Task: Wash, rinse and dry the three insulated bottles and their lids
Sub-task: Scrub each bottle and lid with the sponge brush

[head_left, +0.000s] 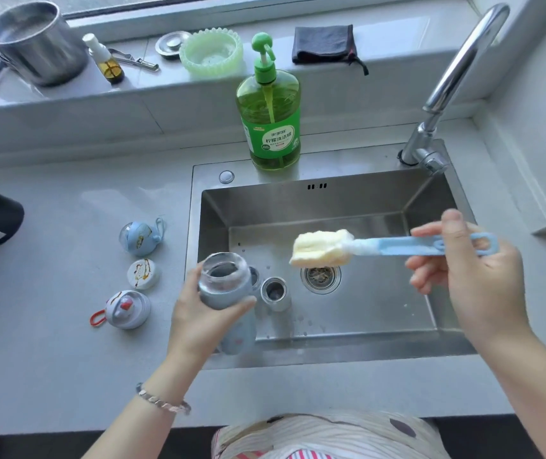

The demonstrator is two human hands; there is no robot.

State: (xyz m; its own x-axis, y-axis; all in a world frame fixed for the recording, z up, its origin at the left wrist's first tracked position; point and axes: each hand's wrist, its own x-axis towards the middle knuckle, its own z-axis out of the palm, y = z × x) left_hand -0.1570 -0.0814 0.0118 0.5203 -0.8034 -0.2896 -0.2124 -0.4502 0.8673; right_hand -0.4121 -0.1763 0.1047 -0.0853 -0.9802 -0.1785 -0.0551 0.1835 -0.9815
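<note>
A silvery bracelet [162,400] of chunky links circles the wrist below my left hand [198,316], at seven o'clock. At six o'clock, my top [327,435] is cream with fine pale stripes, dark round spots and red stripes low down.

Rectangular stainless-steel sink [331,207]: brushed satin finish, water-spotted. Curved chrome tap [457,71]: mirror gloss. Pale grey countertop [66,359]: smooth, semi-matt. Green translucent plastic detergent bottle [273,127]: glossy. Bottle brush [397,248]: smooth light-blue plastic handle, yellow porous foam head [321,248]. Pale blue insulated bottle [225,293]: matt-looking body, translucent glossy neck. Small steel bottle [274,291] in sink: bare metal rim. Grey domed lid with red loop [128,309]: glossy plastic. Folded dark cloth [324,44]: soft, matt.
</note>
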